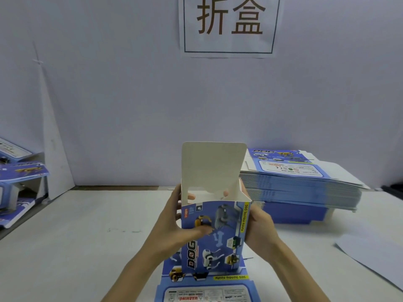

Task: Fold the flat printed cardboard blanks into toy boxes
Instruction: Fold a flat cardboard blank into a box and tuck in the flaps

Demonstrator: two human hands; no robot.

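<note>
Squarely between the hands stands the half-folded box [214, 232] — the left hand [174, 223] grips its left edge, thumb across the printed front, the right hand [260, 225] holds its right wall. Above the grip its white flap [212, 162] stands open; beyond the right hand lies the stack of flat blanks [301, 186].

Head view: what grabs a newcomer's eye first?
First the blue printed box at centre, gripped upright by the left hand and right hand, its white top flap standing open. Behind it to the right lies a tall stack of flat blanks; a paper sign with large characters hangs on the wall above.
</note>
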